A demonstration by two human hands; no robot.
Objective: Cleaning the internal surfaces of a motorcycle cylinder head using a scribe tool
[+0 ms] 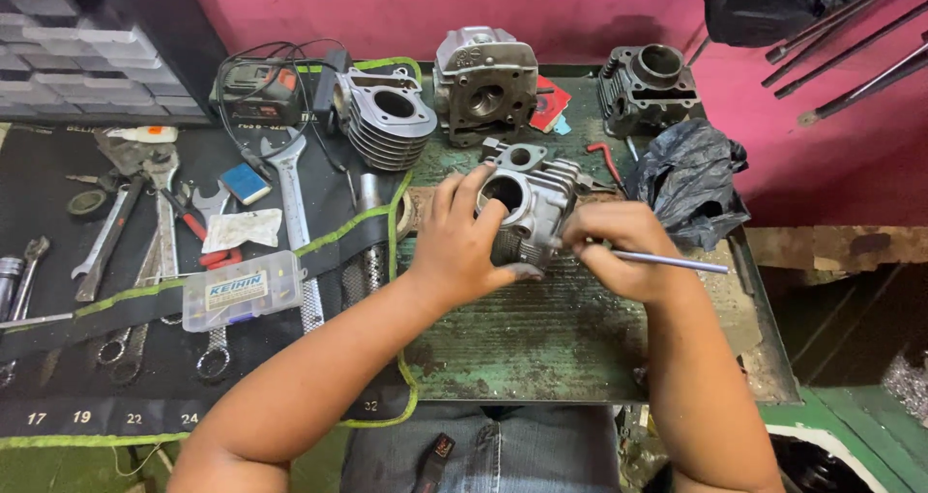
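Engine head (532, 208) gripped by left hand (462, 242) mid-worktop, right hand (619, 251) clenched on thin rod (672, 261), tip apparently inside; a slip could scratch the bore or tip it.

Taking the grey cylinder head (530, 208) at the middle of the bench as the mark: well to its left, on the black tool roll (58, 396), lies a clear flat plastic box (242, 290) with a white label printed in blue on its lid. Just above that box sits a crumpled white packet (242, 229), and above it a small blue and white box (244, 183). Behind the head, to its upper right, a red carton (551, 103) leans, partly hidden
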